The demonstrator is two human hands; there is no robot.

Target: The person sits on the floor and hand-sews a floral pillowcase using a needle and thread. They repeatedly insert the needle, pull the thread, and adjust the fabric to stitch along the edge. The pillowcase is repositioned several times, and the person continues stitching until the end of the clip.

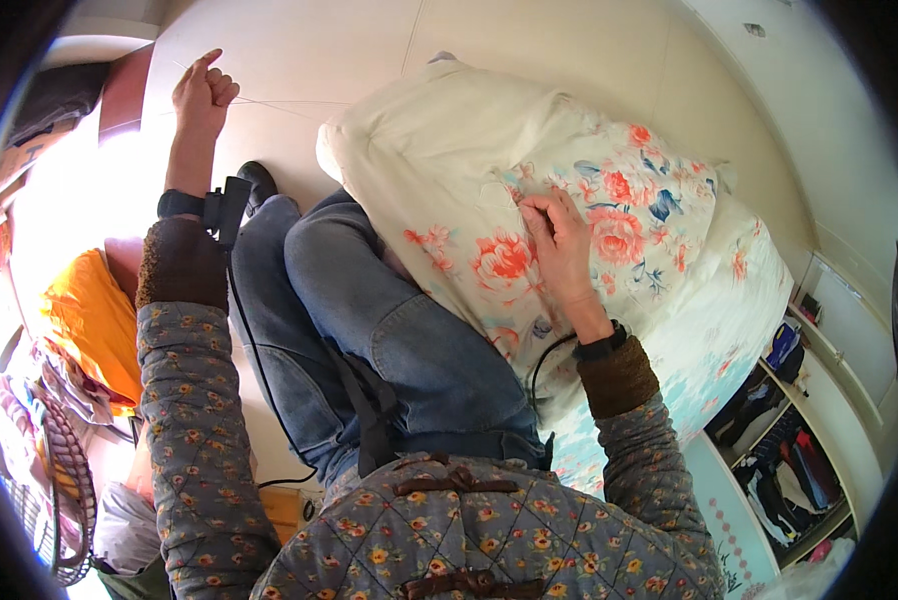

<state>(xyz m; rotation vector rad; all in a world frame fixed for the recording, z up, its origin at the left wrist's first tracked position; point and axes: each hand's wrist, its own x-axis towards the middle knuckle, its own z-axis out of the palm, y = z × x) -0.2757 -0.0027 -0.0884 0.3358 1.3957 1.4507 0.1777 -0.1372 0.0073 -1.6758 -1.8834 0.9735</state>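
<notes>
A large floral quilt [449, 130], cream with red blossoms and blue leaves, lies bunched over my right thigh and the bed beside me. My right hand [561, 245] rests on it, thumb and index finger closed together on a fold of the cloth. Far out to the left, my left hand [206, 95] is raised over the floor with its fingers curled and the fingertips pinched. A fine thread [274, 106] appears to run from it toward the quilt. Whether a needle is in that pinch is too small to tell.
An orange cloth [94, 320] and a wire basket [64, 490] with clothes stand at my left. To the right, shelves [849, 400] hold folded clothes. A black cable [254, 360] hangs from my left wrist. My jeans-clad legs [359, 270] extend over the pale tiled floor [299, 50].
</notes>
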